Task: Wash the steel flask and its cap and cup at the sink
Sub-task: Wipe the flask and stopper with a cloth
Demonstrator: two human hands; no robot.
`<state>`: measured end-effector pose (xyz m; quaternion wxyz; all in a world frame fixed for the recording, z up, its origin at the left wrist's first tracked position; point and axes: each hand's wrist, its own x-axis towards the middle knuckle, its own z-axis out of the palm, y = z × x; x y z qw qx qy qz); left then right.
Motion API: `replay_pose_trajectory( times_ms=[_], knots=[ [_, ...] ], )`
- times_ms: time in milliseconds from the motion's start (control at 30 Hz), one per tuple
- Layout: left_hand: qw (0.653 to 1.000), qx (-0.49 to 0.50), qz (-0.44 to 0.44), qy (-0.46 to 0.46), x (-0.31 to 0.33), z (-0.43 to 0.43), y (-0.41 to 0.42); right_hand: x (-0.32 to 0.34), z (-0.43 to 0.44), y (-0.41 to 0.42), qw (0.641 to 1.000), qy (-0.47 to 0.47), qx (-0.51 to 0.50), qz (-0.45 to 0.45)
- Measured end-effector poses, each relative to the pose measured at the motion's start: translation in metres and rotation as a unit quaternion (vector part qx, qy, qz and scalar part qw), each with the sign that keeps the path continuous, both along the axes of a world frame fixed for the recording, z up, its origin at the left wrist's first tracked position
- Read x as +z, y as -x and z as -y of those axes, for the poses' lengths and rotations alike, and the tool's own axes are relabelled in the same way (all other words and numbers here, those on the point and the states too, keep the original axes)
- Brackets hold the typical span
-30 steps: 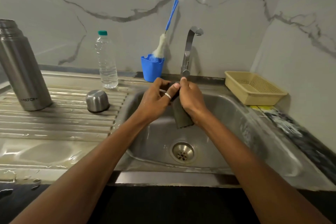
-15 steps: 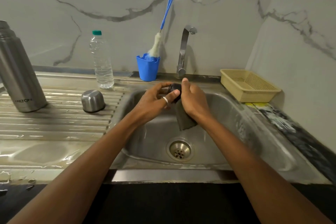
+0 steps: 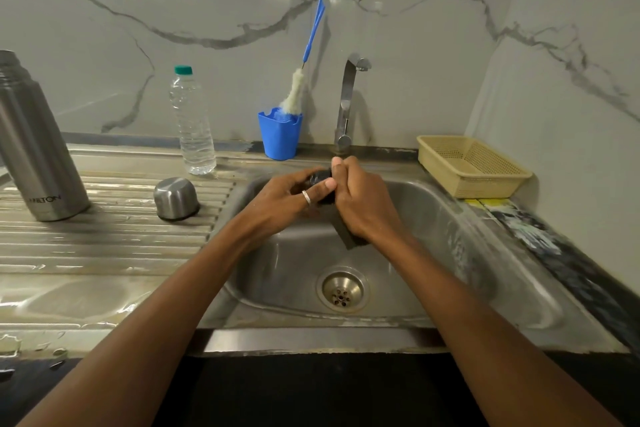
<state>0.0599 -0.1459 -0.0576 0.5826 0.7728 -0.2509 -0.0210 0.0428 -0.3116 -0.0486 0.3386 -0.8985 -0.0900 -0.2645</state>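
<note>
Over the sink basin (image 3: 433, 218), my left hand (image 3: 291, 201) grips a small black flask cap (image 3: 319, 177), mostly hidden by fingers. My right hand (image 3: 360, 198) holds a dark scrub pad (image 3: 349, 236) against the cap; the pad's lower end hangs below the palm. The tall steel flask (image 3: 34, 146) stands upright on the drainboard at far left. Its steel cup (image 3: 175, 198) sits upside down on the ribbed drainboard between flask and basin.
A steel tap (image 3: 348, 100) rises behind the hands, no water visibly running. A blue holder (image 3: 280, 135) with a bottle brush (image 3: 298, 90) and a clear water bottle (image 3: 192, 121) stand at the back. A beige plastic basket (image 3: 471, 165) sits right. The drain (image 3: 342, 289) lies below.
Both hands stay together on the cap and pad, with small shifts of the fingers as the pad rubs; the view has drifted slightly. Flask and cup have not moved.
</note>
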Motion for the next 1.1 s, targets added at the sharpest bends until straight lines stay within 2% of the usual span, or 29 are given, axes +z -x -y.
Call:
replay_pose_trajectory(
  times_ms=[67,100,133,167,200,233,300,367,433,600,700,800,900,1000,1100],
  knots=[
    [1.000,-0.014,0.010,0.015,0.000,-0.004,-0.001,-0.003,-0.003,-0.001,1.000,-0.004,0.027,-0.009],
    [1.000,-0.012,0.025,0.001,0.000,-0.007,-0.002,-0.003,-0.003,-0.004,0.996,-0.057,0.031,-0.064],
    [0.999,-0.006,0.046,-0.021,0.000,-0.009,-0.003,-0.002,-0.005,-0.005,0.978,-0.136,0.036,-0.151],
    [0.996,0.010,0.068,-0.050,0.000,-0.009,-0.003,0.001,-0.004,-0.004,0.945,-0.215,0.043,-0.244],
    [0.993,0.024,0.086,-0.073,-0.001,-0.008,-0.004,0.004,-0.003,-0.003,0.911,-0.268,0.053,-0.309],
    [0.991,0.035,0.095,-0.087,-0.001,-0.006,-0.005,0.006,-0.001,-0.002,0.900,-0.278,0.057,-0.332],
    [0.992,0.044,0.084,-0.080,-0.001,-0.002,-0.004,0.006,0.003,-0.002,0.920,-0.250,0.039,-0.301],
    [0.998,0.035,0.033,-0.032,0.000,0.001,-0.002,0.007,0.004,-0.003,0.966,-0.154,0.003,-0.208],
    [1.000,0.021,-0.002,-0.002,0.000,-0.001,-0.003,0.008,0.002,-0.002,0.984,-0.095,0.006,-0.151],
    [0.995,0.095,-0.009,0.030,-0.012,-0.004,-0.012,0.006,0.001,-0.002,0.976,-0.096,0.041,-0.193],
    [0.986,0.128,-0.041,0.095,-0.011,-0.004,-0.013,0.004,0.002,-0.005,0.984,-0.058,0.061,-0.157],
    [0.974,0.136,-0.079,0.164,-0.008,-0.006,-0.009,0.003,0.002,-0.006,0.986,-0.068,0.090,-0.122],
    [0.967,0.092,-0.134,0.196,-0.004,-0.003,-0.006,0.002,-0.001,-0.004,0.990,-0.070,0.102,-0.061],
    [0.940,0.076,-0.185,0.278,0.001,0.001,-0.006,0.003,-0.002,-0.002,0.993,-0.056,0.107,0.006],
    [0.917,0.111,-0.216,0.316,0.003,-0.002,-0.008,0.003,-0.003,-0.002,0.994,-0.013,0.110,0.011]
  ],
)
